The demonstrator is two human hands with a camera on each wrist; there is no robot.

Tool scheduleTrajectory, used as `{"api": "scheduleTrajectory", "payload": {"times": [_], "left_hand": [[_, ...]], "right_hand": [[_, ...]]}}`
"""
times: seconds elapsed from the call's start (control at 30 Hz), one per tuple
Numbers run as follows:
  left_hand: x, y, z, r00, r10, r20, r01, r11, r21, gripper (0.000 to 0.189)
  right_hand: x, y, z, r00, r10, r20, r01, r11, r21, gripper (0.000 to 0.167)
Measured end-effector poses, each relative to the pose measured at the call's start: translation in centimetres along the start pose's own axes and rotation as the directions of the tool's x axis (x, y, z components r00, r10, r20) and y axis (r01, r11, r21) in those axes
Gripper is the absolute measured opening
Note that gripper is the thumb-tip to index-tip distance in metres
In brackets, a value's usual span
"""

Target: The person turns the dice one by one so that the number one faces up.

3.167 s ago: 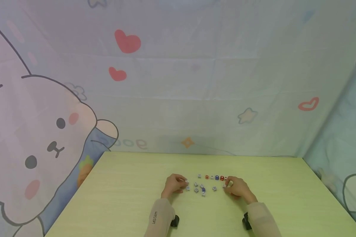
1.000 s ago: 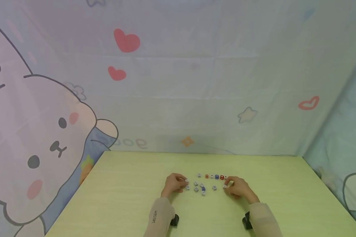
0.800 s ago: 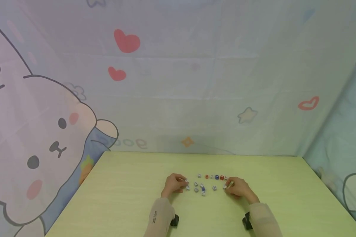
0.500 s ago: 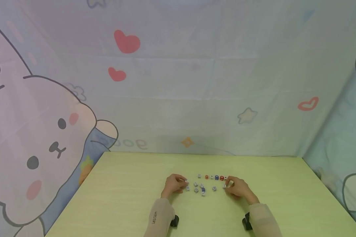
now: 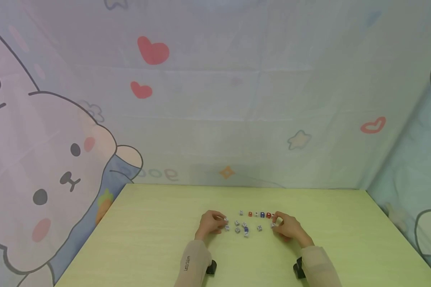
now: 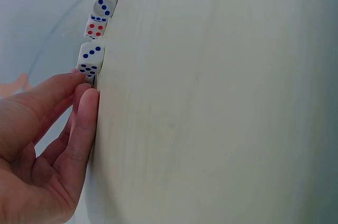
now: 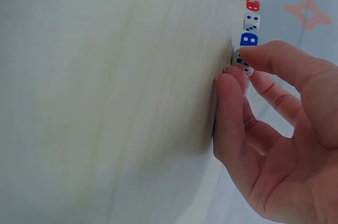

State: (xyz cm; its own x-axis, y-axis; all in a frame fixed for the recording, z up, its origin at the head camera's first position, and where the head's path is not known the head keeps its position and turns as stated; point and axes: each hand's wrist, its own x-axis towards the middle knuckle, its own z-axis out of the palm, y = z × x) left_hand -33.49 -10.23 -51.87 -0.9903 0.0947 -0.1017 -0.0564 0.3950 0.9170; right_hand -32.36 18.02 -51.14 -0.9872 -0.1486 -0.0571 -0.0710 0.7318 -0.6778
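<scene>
At the left of a group of small dice, my left hand point(image 5: 210, 223) pinches a white die point(image 6: 91, 80) between thumb and fingertips. Just in front of that hand stands a white die point(image 6: 91, 57) with blue pips. My right hand point(image 5: 288, 227), at the right end, grips another white die point(image 7: 242, 61) by thumb and index finger; the fingers cover part of it. Behind the right fingertips runs a row of dice, including an orange-red one point(image 5: 250, 214), a blue one point(image 5: 262, 215) and a red one point(image 5: 268, 215).
Between the hands lie several loose white dice, one point(image 5: 259, 228) apart from the others, and a blue die point(image 5: 246, 229). The pale yellow-green table point(image 5: 158, 223) ends at a printed cloth backdrop point(image 5: 215, 99). Both wrists carry black devices.
My right fingers have shifted slightly, and the white die in them has turned a little against its earlier position. The left hand and the loose dice stay where they were.
</scene>
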Motion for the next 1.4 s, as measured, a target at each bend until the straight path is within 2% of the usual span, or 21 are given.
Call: {"api": "scheduleTrajectory", "payload": {"times": [0.2,0.33,0.37,0.47,0.57,0.6,0.8,1.03,1.13,1.2,1.4], "left_hand": [[-0.08,0.17,-0.08,1.0,0.002,0.002,-0.002,1.0,-0.003,0.022],[0.28,-0.23,-0.1,1.0,0.01,0.008,-0.01,1.0,-0.014,0.022],[0.49,-0.58,-0.12,0.999,0.04,0.015,-0.039,0.999,-0.022,0.022],[0.61,-0.77,-0.16,0.998,0.06,0.02,-0.06,0.998,-0.01,0.023],[0.49,-0.55,-0.2,0.998,0.056,0.02,-0.056,0.998,-0.013,0.022],[0.32,-0.25,-0.18,0.999,0.029,0.015,-0.029,1.0,-0.005,0.022],[0.2,-0.07,-0.15,0.999,0.032,0.015,-0.032,0.999,0.008,0.023],[0.22,-0.36,-0.3,0.996,0.084,0.026,-0.084,0.996,0.0,0.024],[0.17,-0.2,-0.29,0.997,0.069,0.024,-0.069,0.998,-0.002,0.022],[0.12,0.02,-0.24,0.999,0.035,0.018,-0.035,0.999,0.004,0.022],[-0.04,0.2,-0.14,0.999,0.039,0.012,-0.039,0.999,0.03,0.024]], "right_hand": [[-0.13,-0.14,0.08,1.0,0.029,-0.01,-0.028,0.999,0.016,0.013],[-0.16,-0.19,0.01,0.998,0.064,-0.001,-0.064,0.997,0.037,0.012],[-0.14,-0.17,-0.01,0.998,0.064,0.003,-0.064,0.997,0.032,0.013],[-0.18,-0.22,-0.08,0.997,0.071,0.01,-0.072,0.997,0.037,0.012],[-0.18,-0.23,-0.13,0.997,0.071,0.015,-0.072,0.997,0.038,0.013],[-0.19,-0.25,-0.15,0.997,0.076,0.015,-0.076,0.996,0.043,0.013],[-0.21,-0.28,-0.22,0.997,0.073,0.017,-0.074,0.997,0.034,0.013],[-0.26,-0.38,-0.3,0.997,0.078,0.018,-0.079,0.996,0.042,0.014],[-0.25,-0.37,-0.25,0.997,0.07,0.013,-0.071,0.997,0.035,0.013],[-0.22,-0.3,-0.19,0.998,0.066,0.008,-0.066,0.997,0.036,0.012],[-0.14,-0.01,-0.02,0.999,0.049,-0.002,-0.049,0.998,0.032,0.01]]}}
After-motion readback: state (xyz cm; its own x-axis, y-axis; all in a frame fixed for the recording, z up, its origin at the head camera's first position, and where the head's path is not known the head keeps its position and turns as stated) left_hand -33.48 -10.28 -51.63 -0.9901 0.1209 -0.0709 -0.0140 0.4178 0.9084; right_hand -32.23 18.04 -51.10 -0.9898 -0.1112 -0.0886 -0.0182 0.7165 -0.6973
